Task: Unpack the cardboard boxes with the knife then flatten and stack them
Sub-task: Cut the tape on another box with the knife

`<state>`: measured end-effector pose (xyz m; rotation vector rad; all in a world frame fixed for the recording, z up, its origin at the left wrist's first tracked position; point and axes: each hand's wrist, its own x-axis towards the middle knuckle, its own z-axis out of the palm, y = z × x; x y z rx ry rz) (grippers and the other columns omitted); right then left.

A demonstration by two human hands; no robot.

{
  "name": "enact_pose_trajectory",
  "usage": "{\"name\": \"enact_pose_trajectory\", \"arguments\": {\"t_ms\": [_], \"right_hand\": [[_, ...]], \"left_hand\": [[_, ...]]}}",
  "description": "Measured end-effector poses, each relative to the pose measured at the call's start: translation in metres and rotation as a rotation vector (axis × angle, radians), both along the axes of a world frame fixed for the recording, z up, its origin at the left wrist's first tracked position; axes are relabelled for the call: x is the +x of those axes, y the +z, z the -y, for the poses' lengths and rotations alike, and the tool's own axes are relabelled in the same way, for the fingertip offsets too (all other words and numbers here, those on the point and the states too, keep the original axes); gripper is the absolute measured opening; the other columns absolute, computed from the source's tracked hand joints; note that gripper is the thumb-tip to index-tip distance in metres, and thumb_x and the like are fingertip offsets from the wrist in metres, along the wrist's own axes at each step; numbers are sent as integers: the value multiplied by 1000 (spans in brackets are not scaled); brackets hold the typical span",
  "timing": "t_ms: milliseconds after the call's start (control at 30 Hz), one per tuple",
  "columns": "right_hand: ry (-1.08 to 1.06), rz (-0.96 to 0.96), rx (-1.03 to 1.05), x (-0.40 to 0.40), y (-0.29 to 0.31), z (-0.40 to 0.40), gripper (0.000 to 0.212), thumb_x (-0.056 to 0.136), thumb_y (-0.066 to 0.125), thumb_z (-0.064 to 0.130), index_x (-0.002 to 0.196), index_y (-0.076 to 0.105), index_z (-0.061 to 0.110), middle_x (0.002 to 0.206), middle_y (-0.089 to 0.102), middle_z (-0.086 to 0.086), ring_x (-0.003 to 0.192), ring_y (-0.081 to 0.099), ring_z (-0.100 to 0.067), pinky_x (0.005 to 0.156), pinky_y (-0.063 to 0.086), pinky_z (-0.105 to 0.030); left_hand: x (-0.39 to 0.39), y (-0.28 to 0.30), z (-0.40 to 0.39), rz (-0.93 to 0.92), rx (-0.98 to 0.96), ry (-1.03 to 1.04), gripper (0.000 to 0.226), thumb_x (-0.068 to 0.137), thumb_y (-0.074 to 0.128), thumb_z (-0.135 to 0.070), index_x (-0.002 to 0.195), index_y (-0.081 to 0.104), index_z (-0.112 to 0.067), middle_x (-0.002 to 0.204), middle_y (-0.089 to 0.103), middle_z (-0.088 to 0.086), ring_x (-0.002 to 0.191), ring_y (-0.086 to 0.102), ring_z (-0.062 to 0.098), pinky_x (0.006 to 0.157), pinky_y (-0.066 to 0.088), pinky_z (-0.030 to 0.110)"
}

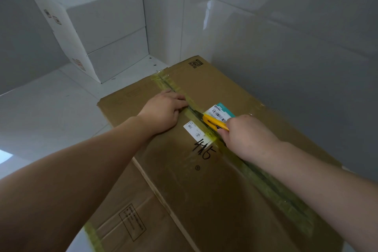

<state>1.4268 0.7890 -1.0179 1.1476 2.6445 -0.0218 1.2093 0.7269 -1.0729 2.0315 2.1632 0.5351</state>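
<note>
Right hand (244, 135) clenched round yellow knife (214, 122), blade aimed eleven o'clock along cardboard box (204, 180) tape seam (173, 86); left hand (163, 111) pressing flat, fingers relaxed, at ten o'clock.

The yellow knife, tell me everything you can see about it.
The yellow knife looks like a plastic-bodied utility cutter. It lies low and slanted along the taped centre seam of the brown cardboard box, tip pointing away. The right hand grips its rear; the blade is too dark to make out.
</note>
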Motion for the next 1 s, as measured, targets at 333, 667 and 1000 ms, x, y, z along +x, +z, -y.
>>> {"name": "enact_pose_trajectory", "arguments": {"t_ms": [333,667,1000], "right_hand": [[-16,15,-35,-5,5,-2,34,99,37,45,86,45,15,70,34,-1,58,43,-14,43,29,-27],[-25,-3,-29,22,4,0,38,98,38,47,86,53,14,73,46,-2,58,50,-14,43,32,-27],[-21,-24,4,42,3,11,39,98,38,46,77,52,17,67,44,-1,55,44,-14,43,23,-29]], "left_hand": [[9,0,-2,28,-13,0,43,86,44,-3,121,63,-18,119,56,1,113,48,23,94,37,32],[18,1,-8,2,-10,-39,43,81,46,2,116,66,-14,113,56,5,108,46,24,95,35,35],[43,-2,-10,-2,-9,-118,39,80,48,4,111,67,-10,107,58,6,105,47,24,93,32,30]]}}
